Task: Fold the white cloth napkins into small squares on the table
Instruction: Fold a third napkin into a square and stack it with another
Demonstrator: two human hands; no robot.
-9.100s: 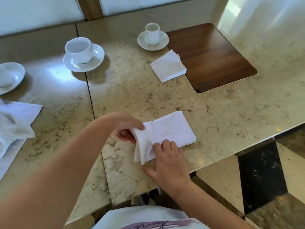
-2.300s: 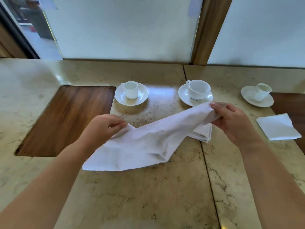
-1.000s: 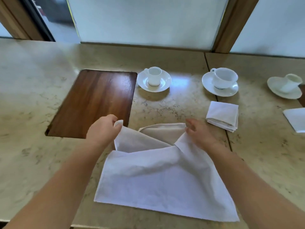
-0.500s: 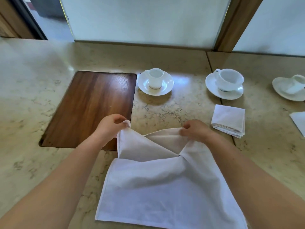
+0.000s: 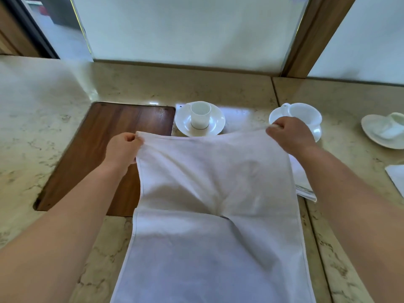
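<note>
A large white cloth napkin (image 5: 214, 215) is stretched out in front of me, its near part lying on the marble table (image 5: 43, 119) and its far edge lifted. My left hand (image 5: 122, 149) pinches the far left corner. My right hand (image 5: 288, 134) pinches the far right corner. The far edge is pulled taut between them above the table. A folded napkin (image 5: 302, 184) lies on the table under my right forearm, mostly hidden. Another folded napkin (image 5: 396, 178) shows at the right edge.
A dark wooden inlay (image 5: 105, 145) sits in the table to the left, partly under the cloth. Three white cups on saucers stand along the back: one (image 5: 200, 119) in the middle, one (image 5: 303, 114) behind my right hand, one tipped (image 5: 387, 130) at far right. Frosted windows rise behind.
Both hands have lifted the napkin's far corners and spread them apart, so the slack, sagging far edge is now raised and pulled taut. The view has tilted slightly downward and closer.
</note>
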